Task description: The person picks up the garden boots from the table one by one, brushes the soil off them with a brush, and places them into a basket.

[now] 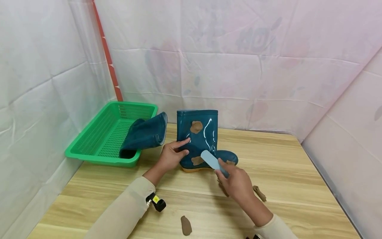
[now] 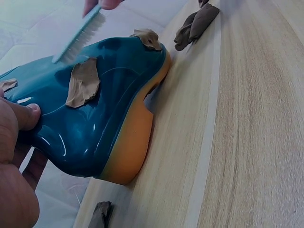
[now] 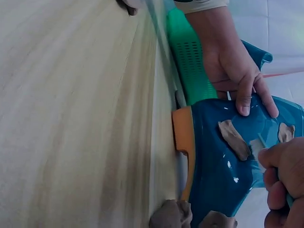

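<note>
A dark teal rain boot [image 1: 199, 144] with a tan sole [image 2: 130, 149] stands upright on the table, its toe to the right. Brown clay-like patches stick to its shaft, ankle and toe, among them a patch [image 2: 84, 83] near the ankle. My left hand [image 1: 170, 156] holds the back of the shaft, thumb and fingers against the boot. In my right hand [image 1: 238, 182] is a light blue brush [image 1: 210, 160] with pale bristles, gripped by its handle. The bristles face the boot beside the ankle patch; whether they touch it I cannot tell.
At the left stands a green plastic basket [image 1: 104, 161], a second teal boot [image 1: 146, 132] leaning over its rim. Loose brown pieces lie on the wooden table [image 1: 283, 159], one piece [image 1: 186, 225] near the front and another piece [image 1: 259, 193] right of my right hand.
</note>
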Motion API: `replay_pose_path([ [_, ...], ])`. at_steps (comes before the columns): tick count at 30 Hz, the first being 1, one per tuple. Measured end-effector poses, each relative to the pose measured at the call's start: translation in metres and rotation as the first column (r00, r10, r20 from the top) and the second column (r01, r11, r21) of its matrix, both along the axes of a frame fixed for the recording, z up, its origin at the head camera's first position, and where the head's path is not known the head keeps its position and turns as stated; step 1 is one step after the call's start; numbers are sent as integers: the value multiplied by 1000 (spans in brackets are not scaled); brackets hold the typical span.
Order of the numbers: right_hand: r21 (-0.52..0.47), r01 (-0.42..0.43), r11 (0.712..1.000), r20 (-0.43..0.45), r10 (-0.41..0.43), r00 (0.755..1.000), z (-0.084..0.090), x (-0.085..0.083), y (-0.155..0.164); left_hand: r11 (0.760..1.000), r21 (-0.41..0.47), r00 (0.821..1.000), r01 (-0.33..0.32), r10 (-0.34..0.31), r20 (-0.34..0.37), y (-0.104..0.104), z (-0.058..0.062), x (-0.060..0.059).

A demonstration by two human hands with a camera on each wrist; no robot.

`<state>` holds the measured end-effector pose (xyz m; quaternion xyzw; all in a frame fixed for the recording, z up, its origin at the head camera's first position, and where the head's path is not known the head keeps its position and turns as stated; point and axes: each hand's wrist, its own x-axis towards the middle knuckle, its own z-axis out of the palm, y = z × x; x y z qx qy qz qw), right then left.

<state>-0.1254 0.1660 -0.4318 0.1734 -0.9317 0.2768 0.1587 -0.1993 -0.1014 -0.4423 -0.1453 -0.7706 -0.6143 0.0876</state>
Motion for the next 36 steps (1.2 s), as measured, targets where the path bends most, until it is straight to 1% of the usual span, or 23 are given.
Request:
replay_pose_path([
  [4,41,-21,999,70,18,997,-5,1,-2,1000,-3,1000,-4,4,-14,1,0,0],
  [9,63,-47,997,109,40,993,-8,3,-3,1000,-4,1000,-7,7,-28,1,-1,0],
  [12,55,-66,996,99,60,993,-7,3,-2,1000,-1,1000,-5,5,-28,1,-1,0],
  [14,34,-63,997,59,61,996,-5,3,0,1000,3,1000,-2,2,-25,0,-2,0],
  [16,7,-40,999,0,40,999,-3,1,1,1000,5,1000,-2,2,-21,1,-2,0],
  [17,-10,-26,1000,-14,26,1000,-2,0,1,1000,5,1000,-3,3,-21,1,-2,0],
  [19,-13,-4,1000,-13,4,1000,-1,-1,1,1000,2,1000,-9,9,-22,1,-2,0],
  [21,-3,-3,1000,31,3,1000,-1,-2,1,1000,0,1000,-17,17,-20,2,-1,1],
  [24,28,-28,999,117,24,993,-2,0,-1,1000,9,1000,-20,20,-21,3,-2,1],
  [27,35,-39,999,145,33,989,-3,3,-2,999,18,999,-30,30,-11,5,-1,2],
  [29,34,-42,999,158,36,987,-2,4,-2,999,16,999,-43,43,-5,8,7,7],
  [31,31,-52,998,137,48,989,-1,4,-2,998,12,998,-58,58,5,10,16,13],
  [34,17,-57,998,55,56,997,2,2,0,998,3,998,-65,64,11,12,28,21],
  [36,-2,-41,999,-5,41,999,2,0,1,998,4,998,-62,62,17,12,28,20],
])
